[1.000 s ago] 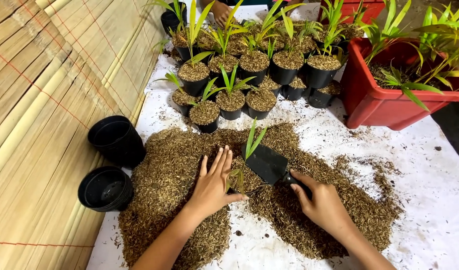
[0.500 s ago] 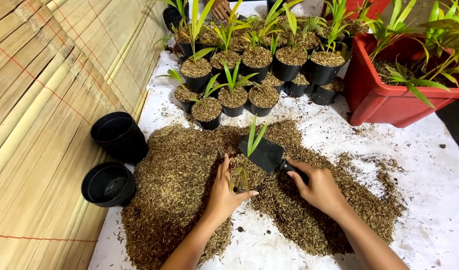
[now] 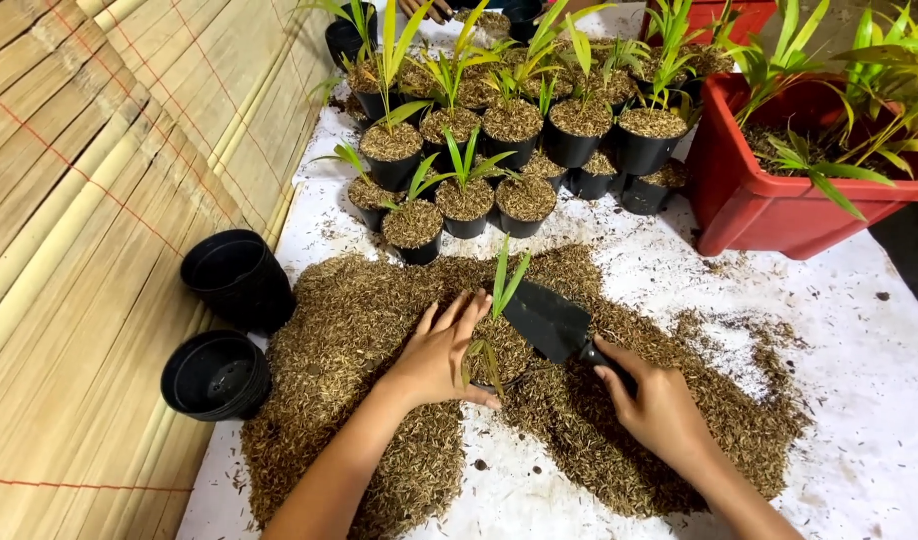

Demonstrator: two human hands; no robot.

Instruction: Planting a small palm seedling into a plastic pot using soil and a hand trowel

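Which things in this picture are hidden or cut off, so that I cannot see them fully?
- Head view: the pot under the left hand is mostly buried in the husk pile and covered by the palm.
- Trowel: its handle is hidden inside the right hand.
- Red tub: cut off by the right edge.
- Another person's hand: cut off by the top edge.
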